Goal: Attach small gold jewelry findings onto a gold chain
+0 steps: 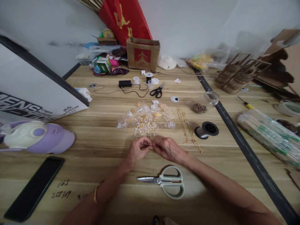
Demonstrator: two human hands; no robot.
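Observation:
My left hand and my right hand meet fingertip to fingertip over the middle of the table. Both are closed in a pinch. A tiny gold-coloured bit shows between the fingertips, and what looks like a thin clear thread hangs below; the piece is too small to name. Just beyond my fingers lies a heap of small gold and silver beads among little clear bags. Nearer to me, scissors with pale handles lie flat, blades pointing left. Gold chains and a spool of fine wire are right of my right hand.
Black scissors, a black adapter with its cable and small spools are farther back. A jar of beads lies on its side at right. A phone, a purple-white cap-like item and a large box stand left.

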